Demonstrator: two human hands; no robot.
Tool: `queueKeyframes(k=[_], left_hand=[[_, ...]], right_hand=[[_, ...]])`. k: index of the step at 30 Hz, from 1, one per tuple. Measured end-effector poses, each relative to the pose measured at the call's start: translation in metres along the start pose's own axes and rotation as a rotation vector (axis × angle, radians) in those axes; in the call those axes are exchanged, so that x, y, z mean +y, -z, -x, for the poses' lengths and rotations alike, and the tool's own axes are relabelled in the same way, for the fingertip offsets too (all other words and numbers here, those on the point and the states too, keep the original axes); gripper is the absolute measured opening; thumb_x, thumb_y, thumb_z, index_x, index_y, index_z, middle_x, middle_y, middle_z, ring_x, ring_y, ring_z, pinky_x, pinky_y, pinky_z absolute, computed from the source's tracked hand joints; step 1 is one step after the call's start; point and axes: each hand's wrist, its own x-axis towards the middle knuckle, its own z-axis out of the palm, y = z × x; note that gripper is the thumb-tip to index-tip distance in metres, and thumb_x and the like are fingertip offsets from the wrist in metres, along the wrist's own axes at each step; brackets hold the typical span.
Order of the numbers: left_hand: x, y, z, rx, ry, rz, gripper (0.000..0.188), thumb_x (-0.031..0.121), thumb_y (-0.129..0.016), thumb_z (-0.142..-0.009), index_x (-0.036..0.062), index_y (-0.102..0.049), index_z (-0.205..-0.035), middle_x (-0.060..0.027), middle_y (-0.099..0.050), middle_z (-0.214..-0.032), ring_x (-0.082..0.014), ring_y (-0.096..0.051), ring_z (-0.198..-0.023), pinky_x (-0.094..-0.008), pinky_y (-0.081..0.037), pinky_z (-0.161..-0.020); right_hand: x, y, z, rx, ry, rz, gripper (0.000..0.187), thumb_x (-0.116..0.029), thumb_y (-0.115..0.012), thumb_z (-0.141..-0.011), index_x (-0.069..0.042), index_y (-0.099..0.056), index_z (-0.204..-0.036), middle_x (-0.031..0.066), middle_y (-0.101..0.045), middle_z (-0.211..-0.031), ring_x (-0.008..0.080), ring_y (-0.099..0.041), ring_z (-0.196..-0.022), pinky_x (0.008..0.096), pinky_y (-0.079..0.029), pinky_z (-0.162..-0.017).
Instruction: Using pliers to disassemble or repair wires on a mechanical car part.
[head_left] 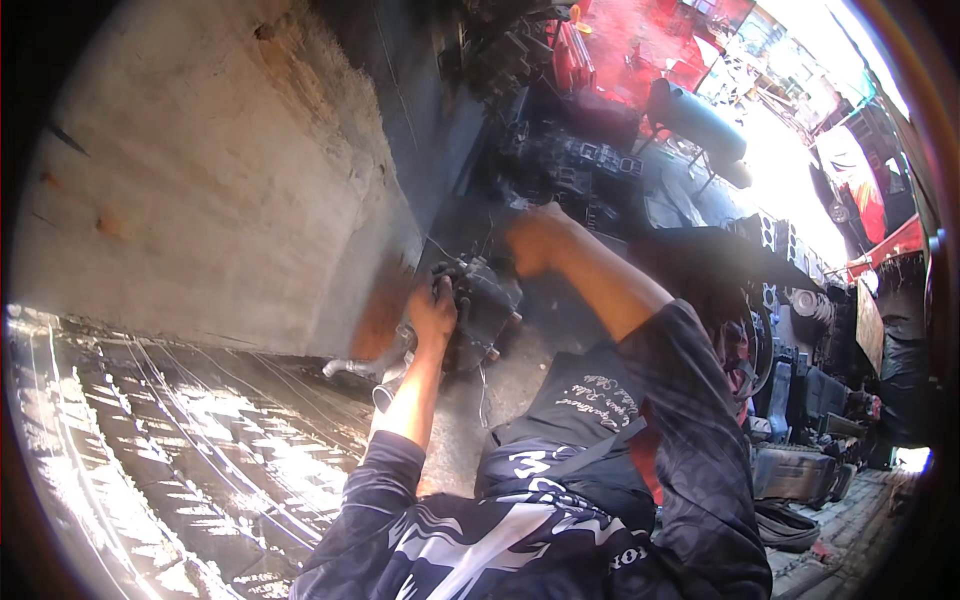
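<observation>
My left hand (433, 310) is closed round a dark, knobbly fitting at the upper left of a greasy metal machine part (488, 308). This part sits low in front of me, with small bolts and thin wires about its edges; its exact kind I cannot make out. My right hand (540, 240) is raised just beyond and to the right of it, apart from my left hand. It is curled like a fist and blurred, and whatever it may grip is hidden. A pale bent pipe (350, 368) lies beside my left wrist.
A large worn board (220, 190) stands close on my left. Engine blocks (600, 158) lie ahead in shadow, with a blue-grey cylindrical tank (700, 130) beyond. More engine parts (800, 385) are stacked along the right. Sunlit, wire-strewn ground (180, 450) spreads at the lower left.
</observation>
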Motion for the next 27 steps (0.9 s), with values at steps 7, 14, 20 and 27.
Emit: queueKeyframes(k=[7,14,20,27], left_hand=[[0.009,0.016,-0.029,-0.347,0.184,-0.111,0.042,0.044,-0.064,-0.081,0.0073,-0.069,-0.1,-0.014,-0.069,-0.087,-0.0303,-0.066,-0.088,-0.0352,-0.049,-0.078],[0.021,-0.001,-0.048,-0.416,0.122,-0.287,0.052,0.057,-0.066,-0.073,0.0116,-0.07,-0.098,-0.0101,-0.07,-0.084,-0.0281,-0.067,-0.083,-0.0353,-0.05,-0.076],[0.007,-0.005,-0.045,-0.346,0.103,-0.08,0.039,0.044,-0.071,-0.075,0.0109,-0.072,-0.095,-0.0094,-0.07,-0.082,-0.0222,-0.067,-0.077,-0.032,-0.049,-0.072],[-0.01,-0.004,-0.05,-0.393,0.199,0.185,0.024,0.024,-0.068,-0.081,0.0002,-0.071,-0.087,-0.0066,-0.067,-0.072,-0.0119,-0.059,-0.068,-0.0269,-0.044,-0.064]], right_hand=[[-0.011,-0.062,0.037,0.151,-0.058,-0.235,0.038,-0.036,-0.063,-0.073,-0.01,-0.07,-0.1,0.0148,-0.06,-0.115,0.0353,-0.054,-0.112,0.0491,-0.045,-0.087],[-0.046,-0.136,0.044,0.597,-0.217,-0.719,0.04,-0.032,-0.063,-0.076,-0.007,-0.064,-0.107,0.0194,-0.054,-0.117,0.0399,-0.048,-0.116,0.0521,-0.043,-0.089],[-0.047,-0.12,0.054,0.541,-0.216,-0.298,0.042,-0.03,-0.063,-0.077,-0.004,-0.063,-0.11,0.0225,-0.042,-0.135,0.0408,-0.038,-0.126,0.0618,-0.036,-0.092],[0.003,-0.099,0.084,0.237,-0.153,-0.83,0.032,-0.023,-0.06,-0.079,-0.002,-0.064,-0.103,0.0147,-0.067,-0.098,0.0267,-0.064,-0.088,0.0328,-0.048,-0.077]])
